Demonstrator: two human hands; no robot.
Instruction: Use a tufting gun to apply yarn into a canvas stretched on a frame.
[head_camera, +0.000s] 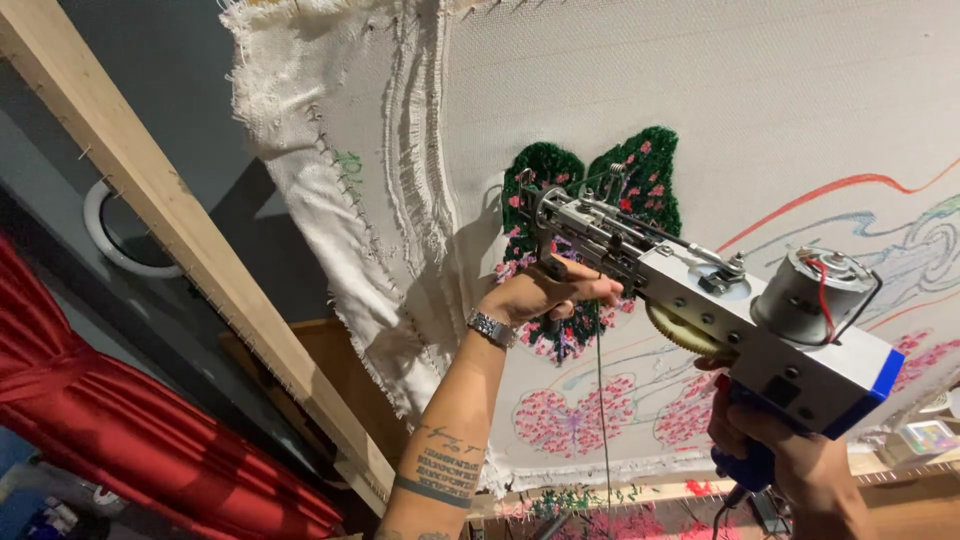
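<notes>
We are in the middle of tufting: our tufting gun (700, 300) is up against the stretched cloth (760, 110), with its needle end at the dark green patch (600, 170) dotted with pink. Our right hand (790, 450) is closed around the blue handle (745, 462) at the lower right, and the grip looks firm, fingers wrapped fully round it. Our left hand (545, 292) is closed on the front of the gun, just behind the needle, steadying the nose against the cloth. A metal watch (490, 328) sits on that wrist.

The gun lies tilted, nose up and to the left, motor (812, 292) and yellow gear (680, 335) toward us. A thin strand of yarn (600, 420) hangs down from near the front of the gun toward the lower edge of the frame.

The cloth is pinned on a wooden frame (180, 230), with a loose frayed flap (320, 180) to the left. Drawn lines in red and blue run across the right part of the cloth, and pink tufted patches (575, 415) lie below the gun. A red curtain (120, 420) hangs at the lower left.

As we judge it, the step in hand is filling the area around the green patch. The next move calls for keeping the nose pressed flat on the cloth with both hands, guiding it along the drawn outline, and keeping the yarn free to feed.
</notes>
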